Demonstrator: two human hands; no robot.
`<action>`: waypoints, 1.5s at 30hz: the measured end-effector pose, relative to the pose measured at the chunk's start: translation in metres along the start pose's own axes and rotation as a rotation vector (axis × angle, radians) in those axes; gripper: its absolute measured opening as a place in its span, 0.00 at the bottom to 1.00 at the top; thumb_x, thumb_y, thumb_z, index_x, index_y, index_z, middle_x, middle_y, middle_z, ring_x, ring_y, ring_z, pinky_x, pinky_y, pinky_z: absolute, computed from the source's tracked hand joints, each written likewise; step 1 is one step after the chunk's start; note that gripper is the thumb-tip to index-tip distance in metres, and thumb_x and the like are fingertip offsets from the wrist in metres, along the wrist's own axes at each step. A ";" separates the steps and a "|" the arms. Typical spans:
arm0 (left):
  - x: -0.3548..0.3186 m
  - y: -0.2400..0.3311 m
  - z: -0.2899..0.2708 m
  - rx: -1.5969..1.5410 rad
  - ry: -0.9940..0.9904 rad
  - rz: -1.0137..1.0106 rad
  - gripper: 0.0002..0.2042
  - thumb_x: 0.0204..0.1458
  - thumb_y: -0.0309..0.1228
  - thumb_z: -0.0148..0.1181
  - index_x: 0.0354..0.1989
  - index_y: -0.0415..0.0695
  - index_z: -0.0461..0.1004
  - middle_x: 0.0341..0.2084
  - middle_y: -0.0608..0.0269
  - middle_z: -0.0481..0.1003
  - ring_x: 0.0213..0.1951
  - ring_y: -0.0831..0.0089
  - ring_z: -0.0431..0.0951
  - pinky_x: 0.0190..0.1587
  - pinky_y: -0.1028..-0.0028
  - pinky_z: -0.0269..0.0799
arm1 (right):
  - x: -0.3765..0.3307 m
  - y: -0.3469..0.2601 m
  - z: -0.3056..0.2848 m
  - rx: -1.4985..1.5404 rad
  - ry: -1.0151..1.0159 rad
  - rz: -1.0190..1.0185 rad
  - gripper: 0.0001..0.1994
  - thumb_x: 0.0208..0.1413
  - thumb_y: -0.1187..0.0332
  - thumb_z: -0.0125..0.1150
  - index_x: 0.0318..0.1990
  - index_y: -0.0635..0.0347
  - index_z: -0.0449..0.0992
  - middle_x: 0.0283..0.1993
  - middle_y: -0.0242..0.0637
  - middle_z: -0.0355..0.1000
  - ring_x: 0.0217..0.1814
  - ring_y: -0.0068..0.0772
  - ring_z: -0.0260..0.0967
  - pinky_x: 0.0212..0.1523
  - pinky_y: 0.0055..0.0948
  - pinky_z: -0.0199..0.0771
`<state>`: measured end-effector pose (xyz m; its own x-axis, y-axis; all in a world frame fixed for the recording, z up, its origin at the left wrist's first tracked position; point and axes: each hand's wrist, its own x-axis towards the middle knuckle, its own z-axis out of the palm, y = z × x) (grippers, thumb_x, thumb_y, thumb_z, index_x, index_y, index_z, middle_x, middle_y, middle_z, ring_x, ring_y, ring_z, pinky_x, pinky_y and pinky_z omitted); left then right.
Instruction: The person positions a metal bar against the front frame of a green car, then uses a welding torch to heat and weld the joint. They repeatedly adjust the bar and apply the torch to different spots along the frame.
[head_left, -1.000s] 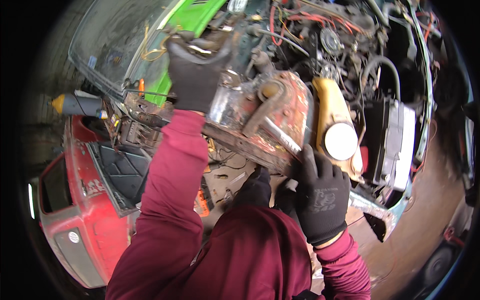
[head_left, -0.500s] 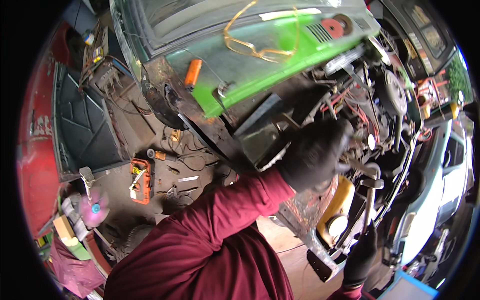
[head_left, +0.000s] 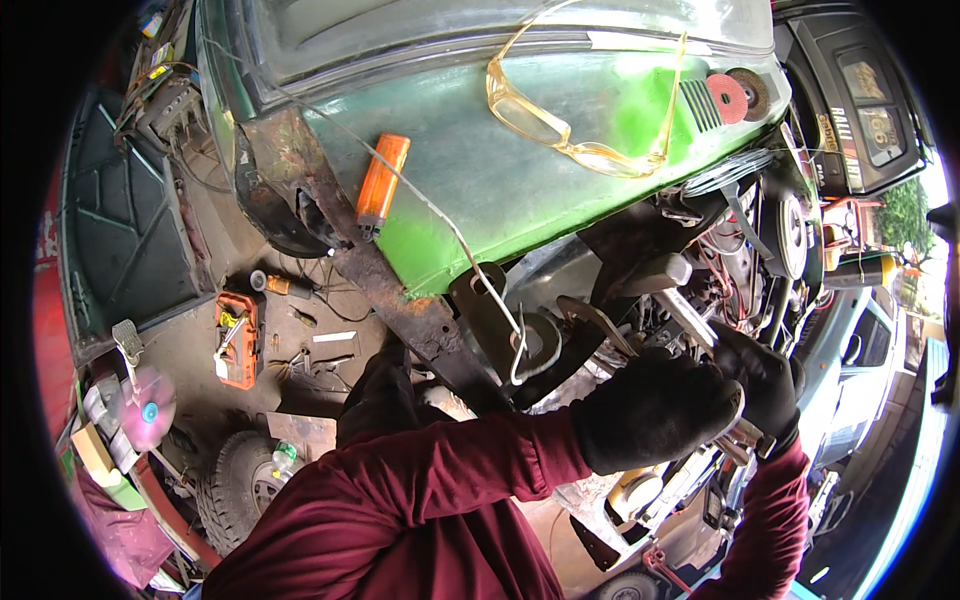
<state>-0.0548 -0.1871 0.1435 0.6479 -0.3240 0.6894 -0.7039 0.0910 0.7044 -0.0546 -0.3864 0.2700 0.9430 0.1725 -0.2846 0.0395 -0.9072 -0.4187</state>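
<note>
My left hand [head_left: 655,412], in a black glove, is closed round a metal plier-like tool [head_left: 742,438]. Its handle ends stick out on the right, and a curved metal bar [head_left: 600,322] beyond the fist may be its jaw. My right hand [head_left: 762,382], also gloved, grips a hammer [head_left: 686,318] just beyond the left fist. The hammer's head points up and left over the open engine bay. Left of it, a bent metal piece with a ring-shaped end [head_left: 535,345] sits by the rusty body edge [head_left: 430,335]. Glove fingers hide much of both tools' grips.
On the green-painted panel [head_left: 440,120] lie clear yellow-framed glasses [head_left: 570,140], an orange lighter-shaped object [head_left: 384,180] and abrasive discs [head_left: 727,98]. A thin rod or wire [head_left: 430,205] crosses it. An orange toolbox [head_left: 238,340], grinder [head_left: 280,285] and tyre [head_left: 235,490] are on the floor.
My right hand has risen with the hammer from the lower right to beside my left hand. My left hand has moved lower in the picture, and the view has shifted.
</note>
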 end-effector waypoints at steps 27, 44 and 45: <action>0.000 0.006 0.004 0.278 0.118 0.000 0.14 0.60 0.35 0.63 0.53 0.46 0.78 0.44 0.60 0.78 0.43 0.64 0.81 0.40 0.61 0.77 | 0.058 -0.076 -0.045 -0.074 -0.119 0.071 0.12 0.72 0.77 0.63 0.59 0.68 0.84 0.37 0.39 0.84 0.34 0.16 0.73 0.34 0.26 0.76; -0.007 0.002 0.016 0.251 0.020 0.044 0.20 0.69 0.36 0.55 0.65 0.44 0.73 0.62 0.56 0.76 0.61 0.62 0.76 0.64 0.56 0.73 | 0.132 -0.160 -0.008 -0.472 -0.414 -0.573 0.15 0.60 0.74 0.71 0.55 0.56 0.86 0.40 0.48 0.84 0.38 0.50 0.85 0.41 0.44 0.85; -0.007 0.002 0.017 0.338 0.061 0.068 0.20 0.69 0.37 0.55 0.66 0.44 0.73 0.63 0.56 0.76 0.62 0.62 0.75 0.65 0.56 0.72 | 0.132 -0.165 -0.010 -0.498 -0.408 -0.586 0.15 0.60 0.74 0.71 0.55 0.56 0.86 0.41 0.48 0.85 0.39 0.52 0.85 0.41 0.45 0.85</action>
<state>-0.0659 -0.2010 0.1370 0.6051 -0.2698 0.7491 -0.7962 -0.2093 0.5677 0.0667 -0.2178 0.3095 0.5372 0.7016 -0.4681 0.7112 -0.6751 -0.1958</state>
